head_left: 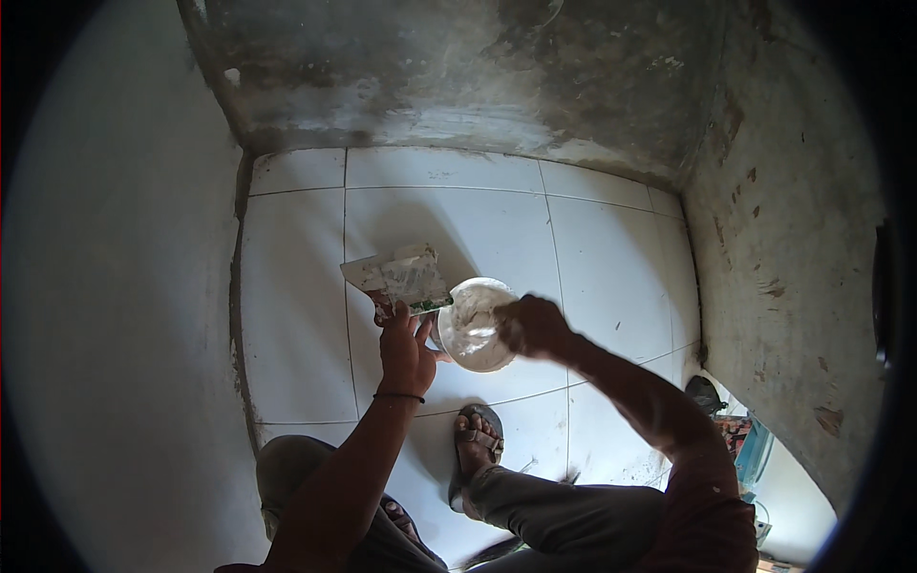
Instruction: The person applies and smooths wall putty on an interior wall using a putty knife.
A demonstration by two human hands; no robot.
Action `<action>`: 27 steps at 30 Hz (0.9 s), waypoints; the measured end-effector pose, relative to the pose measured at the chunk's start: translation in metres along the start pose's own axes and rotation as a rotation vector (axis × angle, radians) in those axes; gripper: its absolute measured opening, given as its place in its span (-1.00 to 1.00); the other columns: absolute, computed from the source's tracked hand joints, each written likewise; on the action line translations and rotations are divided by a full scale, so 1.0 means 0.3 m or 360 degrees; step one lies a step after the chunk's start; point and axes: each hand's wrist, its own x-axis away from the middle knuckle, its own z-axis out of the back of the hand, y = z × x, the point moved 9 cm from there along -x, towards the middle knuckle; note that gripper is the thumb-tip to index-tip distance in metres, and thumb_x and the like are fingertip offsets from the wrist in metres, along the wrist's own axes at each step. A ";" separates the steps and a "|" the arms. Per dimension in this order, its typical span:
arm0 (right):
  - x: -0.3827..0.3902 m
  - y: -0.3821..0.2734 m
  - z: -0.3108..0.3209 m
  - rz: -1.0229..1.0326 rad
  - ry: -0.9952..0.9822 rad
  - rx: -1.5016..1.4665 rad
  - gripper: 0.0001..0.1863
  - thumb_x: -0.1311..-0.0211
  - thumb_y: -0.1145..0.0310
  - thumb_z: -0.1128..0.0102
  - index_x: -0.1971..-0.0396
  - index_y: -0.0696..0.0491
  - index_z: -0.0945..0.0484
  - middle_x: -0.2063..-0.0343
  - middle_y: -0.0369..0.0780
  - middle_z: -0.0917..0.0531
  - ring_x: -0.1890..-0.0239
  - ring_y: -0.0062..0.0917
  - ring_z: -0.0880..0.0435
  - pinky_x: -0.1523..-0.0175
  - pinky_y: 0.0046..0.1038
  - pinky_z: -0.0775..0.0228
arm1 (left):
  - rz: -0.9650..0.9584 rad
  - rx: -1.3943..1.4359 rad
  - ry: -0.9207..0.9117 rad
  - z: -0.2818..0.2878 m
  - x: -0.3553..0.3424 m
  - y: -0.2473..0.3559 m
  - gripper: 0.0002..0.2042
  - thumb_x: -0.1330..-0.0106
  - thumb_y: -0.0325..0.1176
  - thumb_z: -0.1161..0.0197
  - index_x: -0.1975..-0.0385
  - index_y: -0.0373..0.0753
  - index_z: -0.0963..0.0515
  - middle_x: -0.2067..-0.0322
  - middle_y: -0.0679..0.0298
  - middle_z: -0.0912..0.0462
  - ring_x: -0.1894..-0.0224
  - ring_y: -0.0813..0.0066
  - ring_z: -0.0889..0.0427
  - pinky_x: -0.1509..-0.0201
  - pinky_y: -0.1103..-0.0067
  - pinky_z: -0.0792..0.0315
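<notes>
A round whitish bucket (478,370) stands on the tiled floor in front of me, with pale, wet, paste-like filler (468,315) inside. My left hand (408,355) grips a flat, roughly four-sided plate (406,270) smeared with the same pale material. The plate has a reddish-brown part by my fingers and a green patch at its lower right corner. Some fingers of this hand reach against the bucket's left side. Over the bucket's right rim, my right hand (535,327) is closed in a fist. A bright glint shows inside beside it; whatever the fist holds is mostly hidden.
White floor tiles (611,258) run to a stained grey wall (458,76) ahead. A pale wall (124,286) rises on the left and a scuffed one (793,239) on the right. My sandaled foot (478,439) is just below the bucket. A dark bundle (704,393) lies at right.
</notes>
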 end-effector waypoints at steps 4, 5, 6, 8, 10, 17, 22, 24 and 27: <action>-0.001 -0.006 0.029 0.0019 0.0173 0.0171 -0.65 0.00 0.18 -0.38 0.16 -0.08 -0.70 0.40 -0.13 -0.75 0.28 -0.24 -0.78 0.17 -0.16 -0.64 | 0.0031 0.0052 -0.0081 -0.006 -0.011 -0.013 -0.36 -0.55 0.07 -0.02 -0.52 0.05 -0.01 -0.54 0.24 -0.05 -0.55 0.10 -0.09 -0.21 -0.62 0.27; 0.009 -0.031 0.010 0.0152 0.0108 0.0048 -0.68 0.01 0.21 -0.35 0.19 -0.07 -0.69 0.44 -0.10 -0.74 0.30 -0.23 -0.78 0.19 -0.13 -0.63 | 0.0070 0.0065 -0.0022 0.008 -0.015 -0.023 -0.40 -0.58 0.04 0.03 -0.52 0.08 -0.02 -0.52 0.31 -0.10 -0.56 0.14 -0.08 -0.21 -0.63 0.29; 0.018 -0.048 -0.010 0.0233 0.0003 0.0020 -0.71 -0.02 0.22 -0.33 0.21 -0.09 -0.69 0.41 -0.15 -0.75 0.30 -0.23 -0.78 0.17 -0.14 -0.62 | 0.0097 0.0070 0.0031 0.022 -0.019 -0.028 -0.45 -0.60 0.02 0.09 -0.52 0.12 -0.02 -0.50 0.38 -0.15 -0.56 0.18 -0.07 -0.21 -0.64 0.31; 0.024 0.031 -0.011 -0.0098 0.0017 -0.0098 -0.76 -0.07 0.21 -0.32 0.23 -0.10 -0.70 0.40 -0.19 -0.76 0.30 -0.25 -0.77 0.16 -0.16 -0.61 | 0.0088 0.0053 0.0014 0.028 -0.024 -0.028 -0.44 -0.60 0.04 0.09 -0.52 0.12 -0.02 -0.49 0.39 -0.16 -0.56 0.18 -0.07 -0.21 -0.65 0.31; 0.041 0.077 0.024 -0.0256 0.0241 -0.0103 -0.82 -0.07 0.20 -0.33 0.32 -0.11 -0.70 0.40 -0.20 -0.75 0.31 -0.28 -0.78 0.17 -0.16 -0.61 | 0.0091 0.0077 0.0016 0.036 -0.027 -0.031 -0.44 -0.60 0.06 0.10 -0.52 0.13 -0.03 -0.49 0.41 -0.17 -0.57 0.18 -0.05 -0.21 -0.65 0.32; 0.052 -0.001 0.010 0.0064 0.0442 -0.0110 -0.81 -0.09 0.22 -0.28 0.28 -0.11 -0.67 0.51 -0.17 -0.72 0.42 -0.25 -0.75 0.29 -0.17 -0.59 | 0.0041 0.0016 0.0009 0.032 -0.024 -0.025 -0.28 -0.53 0.13 -0.04 -0.56 0.09 0.09 -0.58 0.23 0.07 -0.59 0.11 0.01 -0.18 -0.64 0.28; 0.055 -0.052 -0.043 0.0169 -0.0035 0.0193 -0.76 -0.07 0.22 -0.30 0.23 -0.11 -0.70 0.43 -0.16 -0.75 0.34 -0.31 -0.79 0.23 -0.14 -0.63 | 0.0018 0.0019 -0.0099 0.006 -0.023 -0.016 -0.26 -0.51 0.14 -0.06 -0.56 0.08 0.09 -0.59 0.19 0.12 -0.60 0.11 0.05 -0.19 -0.64 0.31; 0.053 -0.027 0.033 0.0030 0.0180 -0.0064 -0.76 -0.05 0.22 -0.31 0.24 -0.11 -0.71 0.42 -0.17 -0.75 0.32 -0.29 -0.79 0.22 -0.18 -0.63 | 0.0027 0.0032 0.0022 0.030 -0.025 -0.018 -0.27 -0.51 0.13 -0.07 -0.56 0.10 0.08 -0.58 0.19 0.11 -0.59 0.11 0.04 -0.19 -0.64 0.30; 0.055 0.014 0.041 -0.0243 0.0137 -0.0042 -0.75 -0.06 0.21 -0.35 0.23 -0.12 -0.71 0.42 -0.16 -0.75 0.31 -0.29 -0.79 0.21 -0.21 -0.63 | 0.0053 0.0038 -0.0001 0.024 -0.031 -0.022 -0.33 -0.54 0.09 0.00 -0.55 0.09 0.05 -0.57 0.26 0.04 -0.59 0.13 0.04 -0.21 -0.63 0.31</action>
